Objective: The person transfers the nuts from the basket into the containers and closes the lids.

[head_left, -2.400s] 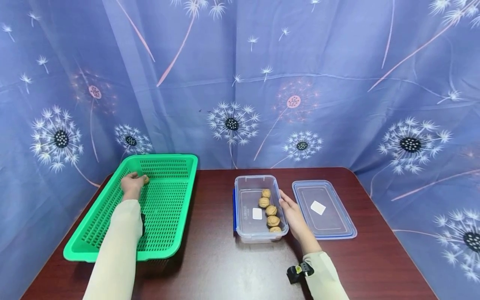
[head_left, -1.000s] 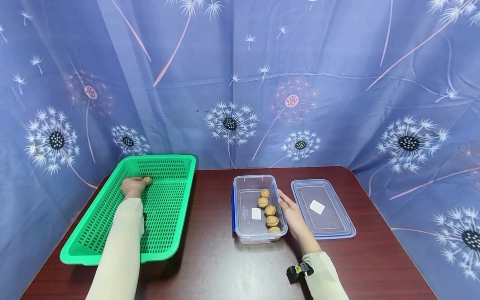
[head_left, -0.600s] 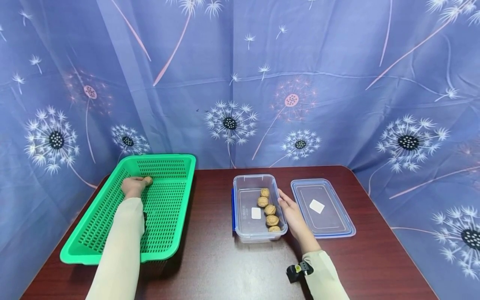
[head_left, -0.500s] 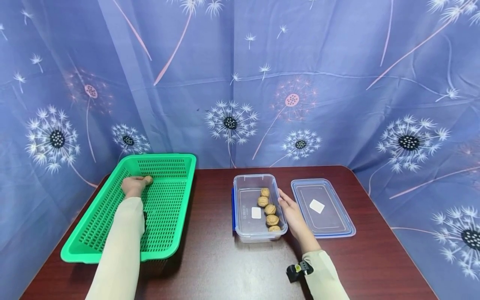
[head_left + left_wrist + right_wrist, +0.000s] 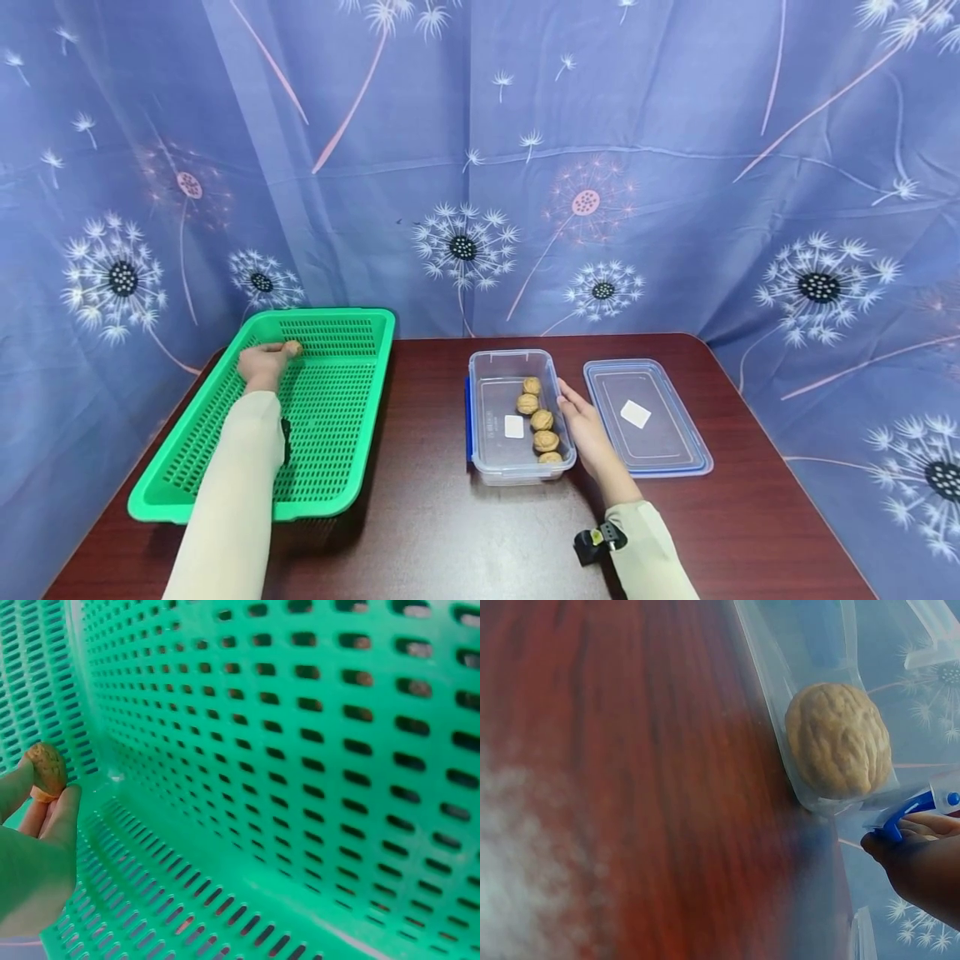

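My left hand (image 5: 262, 365) is inside the green basket (image 5: 315, 510), near its far left corner. It pinches a walnut (image 5: 293, 348) between thumb and fingers. In the left wrist view this walnut (image 5: 48, 768) shows close to the slotted basket wall. My right hand (image 5: 588, 429) holds the right side of a clear plastic container (image 5: 491, 467). In the right wrist view, thumb and fingers are at the container's blue latch (image 5: 907, 816). Several walnuts (image 5: 542, 420) lie in an uneven row along the container's right side. One walnut (image 5: 838, 741) shows large through the clear wall.
A clear lid (image 5: 652, 446) with a white square label lies right of the container, beside my right hand. The dark red-brown table (image 5: 420, 517) runs between basket and container. A blue curtain (image 5: 525, 108) with dandelion prints hangs behind the table and at both sides.
Over the last half second, my left hand has moved a little up toward the basket's far wall with the walnut. My right hand and the container keep their place.
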Motion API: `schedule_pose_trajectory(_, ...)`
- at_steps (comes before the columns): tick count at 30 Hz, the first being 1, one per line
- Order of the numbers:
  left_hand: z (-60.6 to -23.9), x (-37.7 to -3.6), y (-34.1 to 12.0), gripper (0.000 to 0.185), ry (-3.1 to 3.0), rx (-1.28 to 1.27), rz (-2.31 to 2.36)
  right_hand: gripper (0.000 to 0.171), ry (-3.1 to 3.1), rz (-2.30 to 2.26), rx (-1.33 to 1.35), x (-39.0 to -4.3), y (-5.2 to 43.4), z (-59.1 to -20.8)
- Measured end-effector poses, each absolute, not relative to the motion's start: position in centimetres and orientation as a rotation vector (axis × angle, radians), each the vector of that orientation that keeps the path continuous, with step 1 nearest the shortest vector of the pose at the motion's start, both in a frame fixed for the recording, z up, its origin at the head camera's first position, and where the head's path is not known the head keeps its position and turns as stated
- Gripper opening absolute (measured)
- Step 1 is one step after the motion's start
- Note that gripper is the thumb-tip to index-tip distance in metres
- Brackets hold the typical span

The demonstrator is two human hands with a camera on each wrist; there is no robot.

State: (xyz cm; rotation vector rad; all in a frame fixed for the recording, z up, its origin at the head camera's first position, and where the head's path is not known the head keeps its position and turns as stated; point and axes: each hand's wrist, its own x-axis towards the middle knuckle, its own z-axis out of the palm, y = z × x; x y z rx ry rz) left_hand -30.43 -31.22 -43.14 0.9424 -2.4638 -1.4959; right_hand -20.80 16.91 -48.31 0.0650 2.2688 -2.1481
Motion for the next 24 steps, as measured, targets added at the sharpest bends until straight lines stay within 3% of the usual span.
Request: schedule_pose_trajectory(24, -39.2, -31.4, -28.1, 0.042, -1.987, 0.844, -1.975, 0.047, 2.267, -2.145, 0.065, -21.0, 16.9, -48.3)
